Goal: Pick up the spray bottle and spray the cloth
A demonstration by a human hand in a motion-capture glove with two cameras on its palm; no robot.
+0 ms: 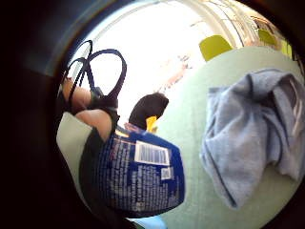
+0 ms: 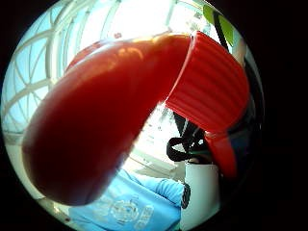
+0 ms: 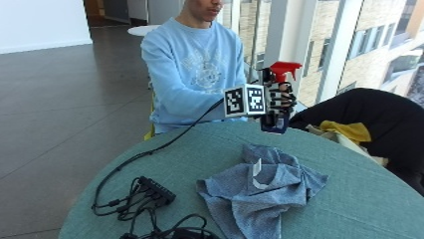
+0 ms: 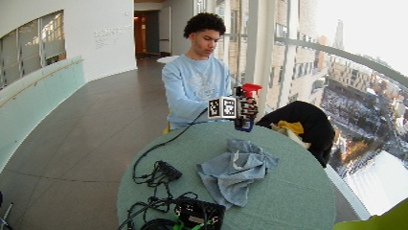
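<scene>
A spray bottle [image 3: 277, 94] is held upright above the far edge of a round green table [image 3: 358, 199] by the gloved right hand [image 3: 278, 99], whose fingers are curled round the bottle's neck just below the red trigger head [image 3: 285, 67]. The bottle is lifted clear of the tabletop, and its blue lower body shows beneath the hand. In the little-finger-side palm view the blue labelled body [image 1: 140, 174] is seen close to the palm, with the table and the cloth beyond it. In the thumb-side palm view the red trigger head [image 2: 106, 120] and the ribbed red collar [image 2: 211, 86] fill most of the frame. A crumpled blue-grey cloth [image 3: 262, 191] lies on the table nearer the camera, well apart from the bottle. A black jacket [image 3: 371, 119] with something yellow [image 3: 348, 130] on it is draped over a chair beside the table. A tangle of black cables [image 3: 142, 196] lies on the table's near side. The person holding the bottle is seated behind the table in a light blue sweatshirt [image 3: 192, 69].
</scene>
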